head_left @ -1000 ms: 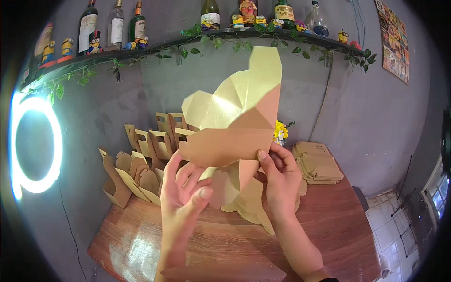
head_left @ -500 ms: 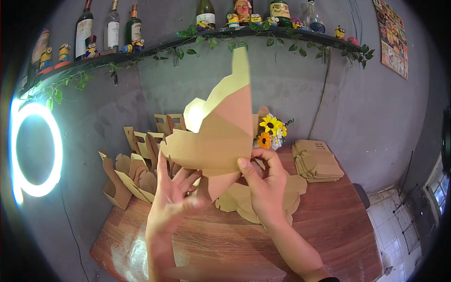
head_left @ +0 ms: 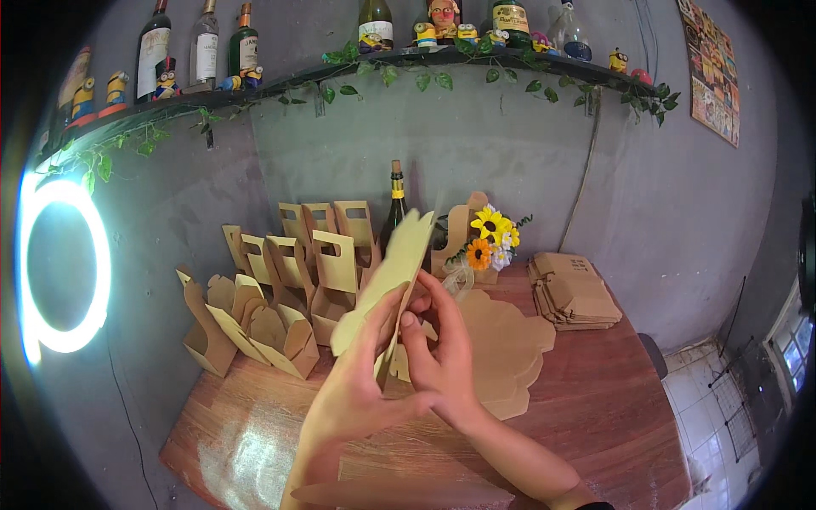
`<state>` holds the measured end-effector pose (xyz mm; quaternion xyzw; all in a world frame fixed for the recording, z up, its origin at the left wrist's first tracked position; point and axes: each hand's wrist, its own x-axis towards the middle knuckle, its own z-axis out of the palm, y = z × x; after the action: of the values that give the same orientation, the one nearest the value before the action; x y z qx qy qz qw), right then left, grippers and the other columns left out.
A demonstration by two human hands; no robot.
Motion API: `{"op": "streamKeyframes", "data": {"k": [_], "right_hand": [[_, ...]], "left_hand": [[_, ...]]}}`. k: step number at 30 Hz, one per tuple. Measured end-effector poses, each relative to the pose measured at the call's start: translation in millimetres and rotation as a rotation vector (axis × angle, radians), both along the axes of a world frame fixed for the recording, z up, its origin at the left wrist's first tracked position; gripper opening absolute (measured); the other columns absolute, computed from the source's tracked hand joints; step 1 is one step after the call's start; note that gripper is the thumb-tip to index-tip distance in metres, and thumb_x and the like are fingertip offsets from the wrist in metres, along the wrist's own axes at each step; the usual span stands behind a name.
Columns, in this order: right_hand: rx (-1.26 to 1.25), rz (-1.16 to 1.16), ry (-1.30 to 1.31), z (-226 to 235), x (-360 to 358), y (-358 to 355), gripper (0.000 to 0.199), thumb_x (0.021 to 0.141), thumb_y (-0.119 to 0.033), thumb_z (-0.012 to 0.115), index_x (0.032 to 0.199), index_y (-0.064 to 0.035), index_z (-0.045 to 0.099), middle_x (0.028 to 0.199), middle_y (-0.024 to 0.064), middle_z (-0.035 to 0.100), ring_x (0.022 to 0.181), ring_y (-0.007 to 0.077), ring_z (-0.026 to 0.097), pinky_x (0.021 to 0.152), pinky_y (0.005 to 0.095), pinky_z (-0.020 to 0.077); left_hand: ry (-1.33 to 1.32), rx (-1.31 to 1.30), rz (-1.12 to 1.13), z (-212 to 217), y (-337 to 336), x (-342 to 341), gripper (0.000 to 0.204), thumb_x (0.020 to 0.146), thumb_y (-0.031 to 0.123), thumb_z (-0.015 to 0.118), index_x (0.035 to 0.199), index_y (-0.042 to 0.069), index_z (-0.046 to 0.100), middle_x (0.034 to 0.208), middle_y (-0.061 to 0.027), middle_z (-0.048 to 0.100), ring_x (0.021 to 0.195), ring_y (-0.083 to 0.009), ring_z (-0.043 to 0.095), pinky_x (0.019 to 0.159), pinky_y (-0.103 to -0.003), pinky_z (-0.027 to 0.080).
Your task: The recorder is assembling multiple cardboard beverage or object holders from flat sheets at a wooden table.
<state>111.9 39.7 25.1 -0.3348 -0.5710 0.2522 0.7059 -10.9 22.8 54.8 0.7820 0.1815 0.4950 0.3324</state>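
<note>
both hands (head_left: 361, 399) (head_left: 446, 361) touch cardboard (head_left: 395, 259); labelled bottles (head_left: 154, 53) line a shelf (head_left: 297, 76).

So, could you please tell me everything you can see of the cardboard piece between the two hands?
The cardboard piece looks like thin, stiff card, pale yellowish on the face turned left, with a narrow brownish strip along its right side. It is held up above the wooden table, steeply tilted with its top toward the right. It is seen nearly edge-on and partly blurred, so its full outline cannot be told. The left hand lies against its lower left; the right hand holds its right side.
</note>
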Motion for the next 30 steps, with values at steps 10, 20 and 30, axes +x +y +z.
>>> {"op": "streamKeyframes", "data": {"k": [10, 20, 30], "right_hand": [[0.051, -0.139, -0.016, 19, 30, 8, 0.073, 0.084, -0.029, 0.073, 0.138, 0.0044, 0.036, 0.131, 0.0192, 0.046, 0.126, 0.0299, 0.045, 0.098, 0.0411, 0.0439], [-0.132, 0.164, 0.16, 23, 31, 7, 0.081, 0.087, -0.035, 0.069, 0.142, 0.0068, 0.028, 0.138, 0.0184, 0.043, 0.13, 0.0235, 0.041, 0.103, 0.0376, 0.0381], [-0.479, 0.815, 0.57, 8, 25, 14, 0.048, 0.096, -0.033, 0.057, 0.131, -0.0002, 0.047, 0.116, 0.0071, 0.06, 0.106, 0.0136, 0.057, 0.091, 0.0303, 0.0467]], "left_hand": [[-0.227, -0.323, -0.001, 15, -13, -40, 0.056, 0.079, -0.004, 0.06, 0.132, -0.006, 0.046, 0.12, -0.0122, 0.059, 0.113, -0.0164, 0.054, 0.097, -0.03, 0.04], [-0.35, -0.518, -0.28, 4, -15, -30, 0.059, 0.068, 0.0, 0.056, 0.124, -0.002, 0.038, 0.108, -0.0135, 0.058, 0.098, -0.019, 0.056, 0.087, -0.029, 0.041], [-0.417, -0.48, -0.457, -24, 18, -5, 0.087, 0.075, 0.067, 0.065, 0.129, 0.008, 0.03, 0.142, -0.018, 0.032, 0.13, -0.0282, 0.036, 0.103, -0.04, 0.029]]}}
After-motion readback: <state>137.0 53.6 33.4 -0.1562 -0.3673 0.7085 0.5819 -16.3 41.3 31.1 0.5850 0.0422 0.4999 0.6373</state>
